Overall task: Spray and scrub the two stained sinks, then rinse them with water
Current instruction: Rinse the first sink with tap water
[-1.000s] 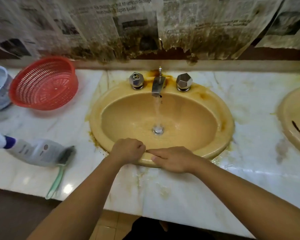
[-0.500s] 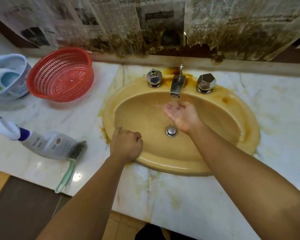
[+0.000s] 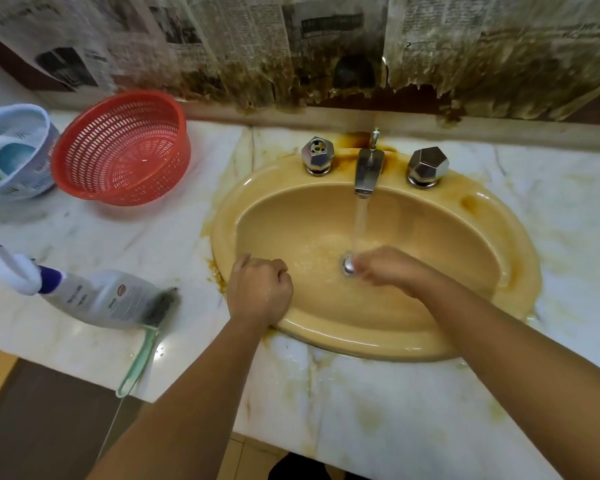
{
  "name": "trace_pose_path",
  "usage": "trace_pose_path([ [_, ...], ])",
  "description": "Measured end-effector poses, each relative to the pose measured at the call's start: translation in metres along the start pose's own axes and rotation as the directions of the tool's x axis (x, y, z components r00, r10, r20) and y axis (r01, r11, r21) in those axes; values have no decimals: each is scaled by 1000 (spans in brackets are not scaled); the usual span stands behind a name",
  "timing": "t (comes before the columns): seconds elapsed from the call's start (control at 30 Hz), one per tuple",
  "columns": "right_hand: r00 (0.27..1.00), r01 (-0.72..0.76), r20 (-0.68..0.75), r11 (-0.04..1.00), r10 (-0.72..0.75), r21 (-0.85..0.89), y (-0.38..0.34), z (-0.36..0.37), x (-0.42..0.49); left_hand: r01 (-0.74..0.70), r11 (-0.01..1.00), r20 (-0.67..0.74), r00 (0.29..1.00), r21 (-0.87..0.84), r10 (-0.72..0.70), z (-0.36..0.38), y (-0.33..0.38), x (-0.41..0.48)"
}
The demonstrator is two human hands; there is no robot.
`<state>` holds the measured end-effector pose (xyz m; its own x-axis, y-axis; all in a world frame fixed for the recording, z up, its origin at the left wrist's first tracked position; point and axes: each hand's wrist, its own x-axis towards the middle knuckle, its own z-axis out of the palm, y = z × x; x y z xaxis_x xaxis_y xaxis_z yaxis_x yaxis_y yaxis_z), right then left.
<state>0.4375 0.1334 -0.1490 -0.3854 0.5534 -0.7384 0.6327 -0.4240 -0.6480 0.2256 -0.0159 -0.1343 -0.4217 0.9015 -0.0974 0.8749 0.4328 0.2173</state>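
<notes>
While one spout (image 3: 367, 174) wets one sink (image 3: 430, 344), left hand (image 3: 258, 289) sits fisted, empty; right hand (image 3: 392, 268) blurred, unclear.

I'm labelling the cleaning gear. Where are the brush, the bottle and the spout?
brush (image 3: 140, 358), head view, on its green handle.
bottle (image 3: 97, 299), head view, on its grey body.
spout (image 3: 368, 171), head view, on the metal neck above the stream.

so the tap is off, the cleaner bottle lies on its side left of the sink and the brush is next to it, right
Not quite: the tap is on, with water streaming into the sink, as the head view shows. The cleaner bottle does lie on its side left of the sink, with the brush next to it.
</notes>
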Motion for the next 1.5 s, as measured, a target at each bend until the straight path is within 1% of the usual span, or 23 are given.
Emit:
trace_pose_path([
  [0.03, 1000, 9, -20, 913, -1, 408, -16, 3, 7, 4, 1000, -3, 1000, -10, -4, 0, -1, 0],
  [0.07, 999, 1, -27, 706, 26, 708, -26, 5, 16, 7, 1000, -8, 1000, -22, -8, 1, -2, 1],
  [0.1, 1000, -3, -9, 515, 21, 857, -36, 7, 20, 13, 999, -13, 1000, -37, -13, 1, -2, 1],
  [0.13, 1000, -16, 22, 411, -9, 911, -45, 9, 18, 17, 999, -16, 1000, -52, -17, 0, -2, 1],
  [0.2, 995, -46, 81, 417, -66, 908, -54, 10, 10, 14, 997, -18, 1000, -79, -16, -1, -2, 0],
  [0.23, 994, -57, 90, 431, -55, 901, -56, 8, 5, 16, 996, -22, 1000, -92, -18, -4, -1, 0],
  [0.3, 998, -62, 58, 378, 22, 924, -51, 2, 6, 25, 992, -37, 999, -122, -30, -8, 0, -3],
  [0.4, 994, -97, 107, 453, 3, 886, -47, 1, 3, 36, 988, -58, 997, -150, -45, -15, 3, -4],
  [0.53, 998, -60, 66, 338, -5, 939, -55, 8, 1, 33, 989, -44, 998, -145, -40, -15, 0, -1],
  [0.63, 992, -70, 108, 421, -67, 904, -60, 11, -6, 24, 989, -16, 1000, -143, -27, -17, -1, 1],
  [0.77, 998, -62, 54, 331, 33, 942, -56, 7, -2, 12, 991, -14, 1000, -137, -14, -20, -2, 1],
  [0.87, 994, -73, 97, 381, -45, 922, -57, 10, -4, 7, 990, -6, 1000, -140, -8, -19, -5, 4],
  [0.9, 996, -74, 90, 367, -28, 927, -59, 10, -1, 3, 990, -2, 1000, -140, -4, -19, -7, 5],
  [0.97, 999, -31, 27, 226, 17, 974, -58, 11, 5, -5, 989, -17, 1000, -148, 3, -19, -9, 6],
  [1.03, 994, -11, 30, 175, -109, 984, -65, 17, 0, -18, 988, -35, 999, -156, 13, -21, -11, 8],
  [1.07, 977, -19, 74, 264, -201, 964, -68, 25, -4, -33, 987, -47, 999, -158, 26, -22, -13, 11],
  [1.1, 961, -10, 126, 429, -244, 903, -68, 34, -7, -46, 986, -48, 998, -161, 39, -22, -15, 14],
  [1.17, 938, -19, 270, 746, -217, 665, -62, 57, -16, -69, 985, -35, 997, -158, 64, -21, -21, 19],
  [1.27, 884, -56, 462, 966, -69, 251, -35, 81, -30, -131, 978, -35, 991, -159, 127, -16, -37, 33],
  [1.33, 851, -63, 517, 996, 87, -63, -18, 83, -42, -195, 964, -54, 981, -180, 189, -11, -48, 41],
  [1.4, 896, -83, 374, 920, 237, -384, -15, 75, -47, -244, 947, -75, 970, -209, 233, -8, -55, 45],
  [1.47, 952, -75, 203, 817, 229, -571, -19, 66, -38, -274, 932, -87, 962, -236, 261, -10, -61, 49],
  [1.5, 985, -82, 86, 841, 151, -535, -27, 61, -34, -295, 924, -101, 955, -245, 278, -11, -62, 50],
])
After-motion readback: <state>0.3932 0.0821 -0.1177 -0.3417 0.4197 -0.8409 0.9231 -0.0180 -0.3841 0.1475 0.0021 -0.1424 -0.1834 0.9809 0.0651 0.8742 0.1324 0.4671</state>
